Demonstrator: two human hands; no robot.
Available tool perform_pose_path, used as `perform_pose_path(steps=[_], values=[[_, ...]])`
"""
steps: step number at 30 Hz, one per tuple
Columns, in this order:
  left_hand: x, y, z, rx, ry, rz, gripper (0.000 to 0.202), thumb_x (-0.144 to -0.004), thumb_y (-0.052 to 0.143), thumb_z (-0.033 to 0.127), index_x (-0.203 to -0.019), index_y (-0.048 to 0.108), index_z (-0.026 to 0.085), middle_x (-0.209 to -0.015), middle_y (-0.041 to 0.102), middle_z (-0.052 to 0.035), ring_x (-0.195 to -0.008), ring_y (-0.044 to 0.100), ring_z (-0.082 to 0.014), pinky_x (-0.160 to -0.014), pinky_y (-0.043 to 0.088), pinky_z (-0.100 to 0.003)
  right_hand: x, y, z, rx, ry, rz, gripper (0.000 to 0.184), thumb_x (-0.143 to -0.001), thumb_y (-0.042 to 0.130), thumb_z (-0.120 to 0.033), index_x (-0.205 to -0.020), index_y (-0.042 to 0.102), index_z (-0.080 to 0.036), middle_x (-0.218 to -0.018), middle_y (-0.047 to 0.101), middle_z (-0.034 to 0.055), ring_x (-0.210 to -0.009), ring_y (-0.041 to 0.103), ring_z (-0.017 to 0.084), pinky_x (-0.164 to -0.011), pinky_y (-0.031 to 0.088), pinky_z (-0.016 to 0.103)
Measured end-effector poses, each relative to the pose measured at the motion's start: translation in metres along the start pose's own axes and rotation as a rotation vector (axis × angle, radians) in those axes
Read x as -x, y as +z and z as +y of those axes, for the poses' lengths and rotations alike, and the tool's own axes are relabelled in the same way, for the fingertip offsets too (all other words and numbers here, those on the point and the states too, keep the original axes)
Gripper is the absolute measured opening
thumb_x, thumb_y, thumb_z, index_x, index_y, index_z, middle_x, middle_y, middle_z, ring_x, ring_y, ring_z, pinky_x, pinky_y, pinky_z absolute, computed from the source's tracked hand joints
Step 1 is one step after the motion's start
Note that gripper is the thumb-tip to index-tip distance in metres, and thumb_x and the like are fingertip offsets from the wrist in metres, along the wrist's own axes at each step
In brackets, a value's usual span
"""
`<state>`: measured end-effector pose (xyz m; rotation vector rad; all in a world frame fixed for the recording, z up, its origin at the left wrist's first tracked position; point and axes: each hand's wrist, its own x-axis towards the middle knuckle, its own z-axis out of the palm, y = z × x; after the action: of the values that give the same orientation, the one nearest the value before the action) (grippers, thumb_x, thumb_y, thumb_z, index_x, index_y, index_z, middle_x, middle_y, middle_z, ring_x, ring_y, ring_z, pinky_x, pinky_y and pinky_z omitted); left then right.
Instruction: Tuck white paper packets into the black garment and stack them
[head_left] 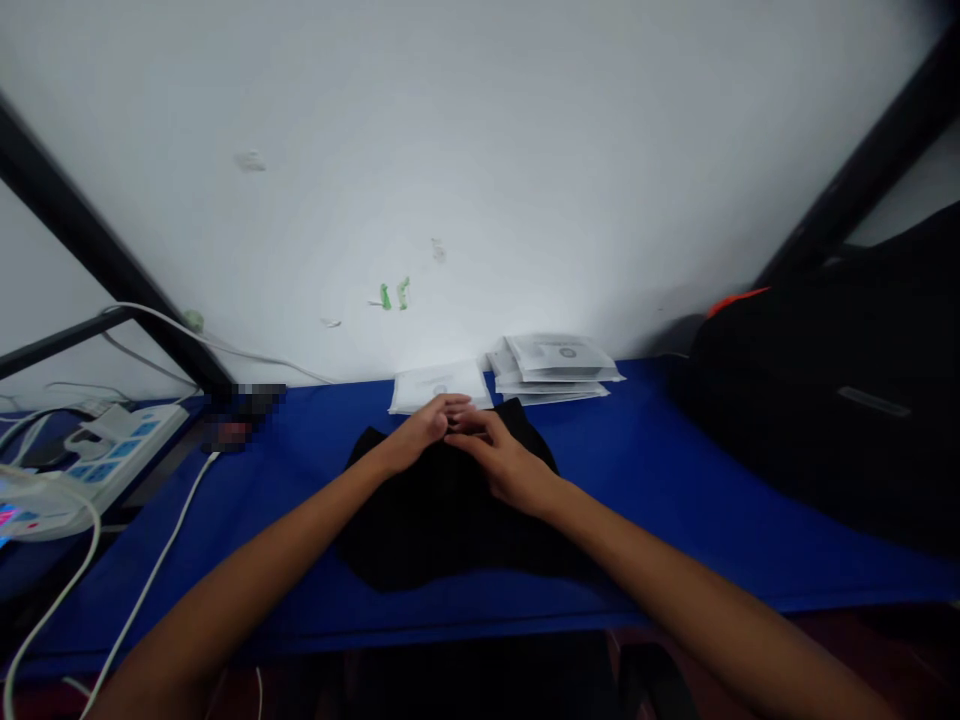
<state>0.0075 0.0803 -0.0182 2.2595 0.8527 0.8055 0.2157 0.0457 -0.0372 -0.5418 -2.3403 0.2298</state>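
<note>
A black cloth garment [450, 530] lies spread on the blue tabletop in front of me; its dark folds hide its exact kind. My left hand [431, 425] is at the middle of its upper edge, fingers curled together toward the right. Facing it, my right hand [506, 455] is bent with thumb and fingers drawn together, also at that edge. The fingertips of both hands almost meet, with a bit of dark cloth between them. Just beyond them lies a flat white packet [431, 385], partly covered by the hands and garment.
Several white packets [562, 360] are stacked against the wall. A large black bag [817, 400] fills the right side of the blue table [630, 450]. On the left are a white power strip [127, 460], white cables [169, 560] and a blurred-out dark object [244, 415].
</note>
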Motion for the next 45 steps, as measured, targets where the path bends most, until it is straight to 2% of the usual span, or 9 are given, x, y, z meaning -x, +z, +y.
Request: perform_pose_path(steps=[4,9,15,21,27,31,35,42,45], values=[[0.024,0.003,0.036,-0.046,-0.009,-0.012,0.071,-0.077,0.073,0.046,-0.137,0.042,0.023,-0.137,0.053,-0.0134,-0.126,0.052,-0.0314,-0.104,0.044,-0.047,-0.003,-0.014,0.000,-0.049,0.020,0.063,0.058,-0.074,0.044,0.007,-0.122,0.050,-0.025,-0.127,0.043,0.0109,-0.119,0.050,0.023,-0.096,0.050,0.045],[0.051,-0.019,0.038,-0.153,-0.023,-0.002,0.045,-0.086,0.058,0.026,-0.130,0.049,0.027,-0.128,0.059,-0.0085,-0.119,0.056,-0.0262,-0.101,0.047,-0.045,0.001,-0.049,0.004,-0.060,0.047,-0.111,0.054,-0.066,0.037,0.011,-0.104,0.056,-0.021,-0.119,0.049,0.0098,-0.113,0.053,0.021,-0.092,0.050,0.042],[0.075,-0.012,0.027,-0.351,-0.187,-0.048,0.075,-0.072,0.076,0.051,-0.136,0.044,0.026,-0.136,0.049,-0.0150,-0.123,0.050,-0.0360,-0.101,0.044,-0.054,0.026,-0.061,0.019,-0.061,0.144,-0.127,0.047,-0.063,0.036,0.010,-0.093,0.056,-0.021,-0.118,0.053,0.0087,-0.112,0.055,0.022,-0.090,0.050,0.044],[0.082,-0.022,0.024,-0.307,-0.176,0.012,0.058,-0.084,0.066,0.032,-0.136,0.042,0.028,-0.128,0.056,-0.0107,-0.114,0.058,-0.0274,-0.096,0.050,-0.043,0.048,-0.069,0.034,-0.067,0.187,-0.120,0.037,-0.074,0.041,0.004,-0.095,0.057,-0.022,-0.121,0.055,0.0096,-0.113,0.056,0.023,-0.092,0.050,0.046],[0.099,-0.042,0.018,-0.267,-0.276,0.190,0.068,-0.077,0.067,0.026,-0.138,0.037,0.024,-0.125,0.057,-0.0116,-0.115,0.057,-0.0289,-0.097,0.047,-0.047,0.071,-0.076,0.052,-0.122,0.238,-0.378,0.039,-0.086,0.040,-0.006,-0.110,0.064,-0.024,-0.133,0.054,0.0084,-0.124,0.050,0.023,-0.102,0.044,0.050],[0.109,-0.050,0.018,-0.120,-0.419,0.199,0.075,-0.076,0.067,0.032,-0.142,0.030,0.027,-0.128,0.053,-0.0088,-0.113,0.057,-0.0255,-0.097,0.046,-0.045,0.070,-0.078,0.046,-0.108,0.314,-0.427,0.028,-0.091,0.052,-0.030,-0.116,0.063,-0.022,-0.135,0.053,0.0103,-0.125,0.049,0.026,-0.106,0.040,0.049],[0.113,-0.059,0.012,-0.183,-0.514,0.105,0.071,-0.078,0.062,0.035,-0.141,0.031,0.026,-0.128,0.054,-0.0110,-0.095,0.062,-0.0235,-0.079,0.052,-0.039,0.062,-0.078,0.035,-0.066,0.355,-0.479,0.046,-0.084,0.062,-0.045,-0.123,0.058,-0.019,-0.138,0.050,0.0128,-0.127,0.047,0.029,-0.107,0.039,0.048],[0.103,-0.061,0.001,-0.641,-0.697,0.030,0.057,-0.083,0.055,0.045,-0.132,0.046,0.019,-0.107,0.063,-0.0110,-0.097,0.062,-0.0307,-0.075,0.049,-0.039,0.058,-0.078,0.028,-0.064,0.338,-0.531,0.061,-0.077,0.067,-0.033,-0.133,0.048,-0.017,-0.141,0.046,0.0142,-0.130,0.043,0.029,-0.109,0.037,0.048],[0.096,-0.057,0.001,-0.629,-0.570,0.051,0.056,-0.082,0.057,0.041,-0.132,0.045,0.019,-0.117,0.060,-0.0113,-0.103,0.060,-0.0285,-0.083,0.049,-0.039,0.058,-0.076,0.027,-0.053,0.343,-0.534,0.056,-0.075,0.063,-0.020,-0.130,0.049,-0.017,-0.140,0.046,0.0143,-0.130,0.043,0.028,-0.108,0.037,0.047]])
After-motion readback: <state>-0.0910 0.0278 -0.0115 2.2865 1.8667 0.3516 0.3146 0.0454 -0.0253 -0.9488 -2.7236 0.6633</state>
